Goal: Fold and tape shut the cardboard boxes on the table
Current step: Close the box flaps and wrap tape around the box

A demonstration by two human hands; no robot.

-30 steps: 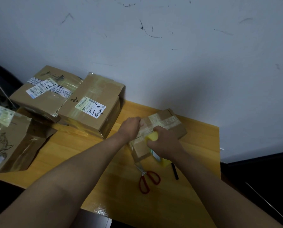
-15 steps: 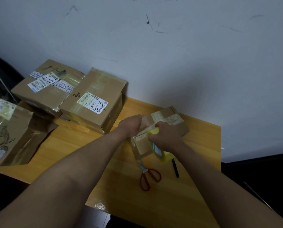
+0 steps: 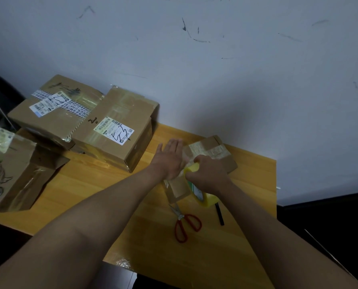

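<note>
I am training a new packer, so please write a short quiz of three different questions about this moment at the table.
1. True or false: the left hand lies flat, fingers straight, on the small cardboard box.
2. What does the right hand grip? A) red-handled scissors B) yellow tape roll C) black marker
3. Fill in: the red-handled scissors lie on the wooden table, on the ____ side of the black marker.

Key: 1 true; 2 B, the yellow tape roll; 3 left.
</note>
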